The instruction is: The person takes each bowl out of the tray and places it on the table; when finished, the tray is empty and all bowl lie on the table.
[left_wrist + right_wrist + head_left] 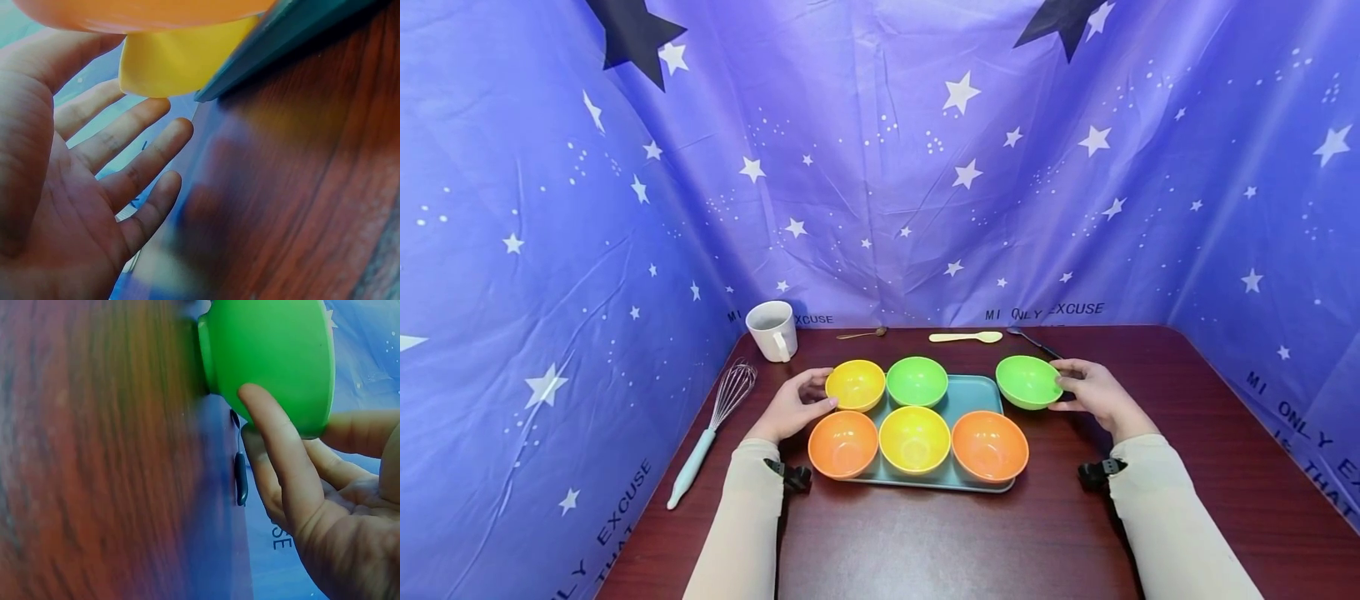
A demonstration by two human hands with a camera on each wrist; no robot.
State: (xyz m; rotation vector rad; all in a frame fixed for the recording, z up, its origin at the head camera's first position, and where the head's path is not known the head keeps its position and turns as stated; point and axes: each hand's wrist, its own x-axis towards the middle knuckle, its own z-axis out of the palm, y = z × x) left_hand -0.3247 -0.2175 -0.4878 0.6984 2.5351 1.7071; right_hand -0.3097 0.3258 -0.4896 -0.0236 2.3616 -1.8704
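Note:
My right hand point(1096, 396) pinches the right side of a green bowl point(1028, 382), beyond the tray's back right corner. In the right wrist view, digits of the right hand point(331, 494) press the bowl's outer wall and reach its rim. My left hand point(793, 407) is beside a yellow bowl point(855, 385) at the tray's back left, thumb and fingertips right at its side. The left wrist view shows the left hand point(94, 162) with fingers spread and nearly straight. A second green bowl point(917, 382), another yellow bowl point(914, 440) and two orange bowls, left point(843, 445) and right point(990, 446), stand upright on the blue-green tray point(973, 396).
On the left are a whisk point(713, 429) and a white mug point(772, 332). Along the back lie a small brown spoon point(863, 334), a cream-coloured utensil point(966, 337) and a black-handled utensil point(1033, 342). Star-patterned cloth point(880, 167) surrounds the dark red table point(880, 550).

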